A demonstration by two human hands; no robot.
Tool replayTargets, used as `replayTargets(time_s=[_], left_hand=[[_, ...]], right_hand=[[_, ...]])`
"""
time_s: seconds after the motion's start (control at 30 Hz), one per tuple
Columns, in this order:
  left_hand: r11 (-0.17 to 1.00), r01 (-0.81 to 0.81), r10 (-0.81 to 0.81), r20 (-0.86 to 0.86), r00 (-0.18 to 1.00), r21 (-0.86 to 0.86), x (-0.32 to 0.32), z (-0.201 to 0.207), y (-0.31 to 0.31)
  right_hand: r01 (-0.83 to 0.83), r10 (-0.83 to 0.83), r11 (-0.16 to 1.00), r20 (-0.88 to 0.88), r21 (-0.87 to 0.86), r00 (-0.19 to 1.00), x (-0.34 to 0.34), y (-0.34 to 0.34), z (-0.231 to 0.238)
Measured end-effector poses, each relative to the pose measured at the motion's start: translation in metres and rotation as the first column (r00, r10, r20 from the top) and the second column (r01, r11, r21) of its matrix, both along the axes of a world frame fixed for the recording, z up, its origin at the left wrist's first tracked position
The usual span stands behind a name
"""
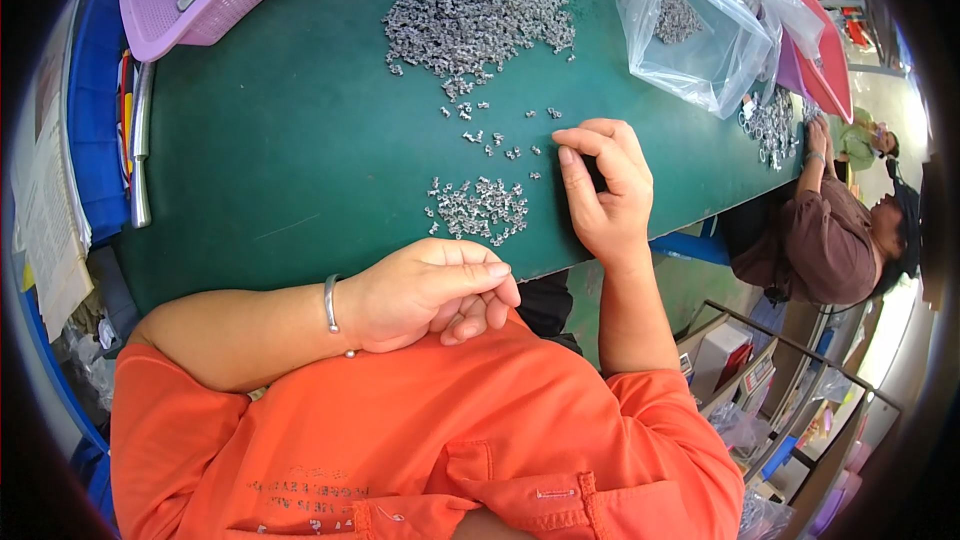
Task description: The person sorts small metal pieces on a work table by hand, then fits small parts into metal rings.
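My left hand rests near the table's front edge, palm turned inward. Its fingers are curled loosely toward the thumb, and whatever may lie in them is hidden. Over the green table my right hand is bent, with thumb and forefinger tips close together in a pinch. Anything between those tips is too small to make out. Just beyond my left hand lies a small pile of tiny silvery metal parts. A few scattered metal parts lie left of my right fingertips. Farther back spreads a large heap of the same parts.
A purple plastic basket with metal pieces stands at the far left. Blue trays line the left edge. Clear plastic bags and a pink bin stand at the far right, near another person seated beside more metal parts.
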State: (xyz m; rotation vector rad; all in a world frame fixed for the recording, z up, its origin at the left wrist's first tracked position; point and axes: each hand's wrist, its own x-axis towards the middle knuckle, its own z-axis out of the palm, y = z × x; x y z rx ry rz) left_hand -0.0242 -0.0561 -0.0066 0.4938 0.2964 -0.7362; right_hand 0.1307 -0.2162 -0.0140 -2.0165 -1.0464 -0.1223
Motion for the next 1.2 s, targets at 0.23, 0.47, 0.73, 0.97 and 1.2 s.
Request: replayTargets(time_s=[0.23,0.47,0.73,0.97,1.2], left_hand=[[1.0,0.008,-0.008,-0.003,1.0,0.006,0.001,0.001,0.0],[1.0,0.009,-0.009,0.001,1.0,-0.004,0.001,-0.001,0.0],[0.999,0.022,-0.022,0.007,1.0,-0.04,0.001,0.002,0.002],[0.999,0.021,-0.02,0.027,0.999,-0.028,0.0,0.0,0.0],[0.999,0.009,-0.008,0.025,1.0,-0.041,0.0,-0.001,0.0]], right_hand=[[-0.159,0.16,0.987,0.024,-0.037,0.987,0.009,0.002,0.002],[-0.051,0.103,0.98,0.27,-0.194,0.957,0.014,0.019,0.009],[0.003,-0.001,0.997,0.031,-0.072,1.0,0.027,-0.005,0.011],[0.016,0.01,0.986,0.155,-0.165,0.988,0.025,0.003,0.006],[0.043,-0.038,0.998,0.093,-0.049,0.995,0.025,-0.007,-0.002]])
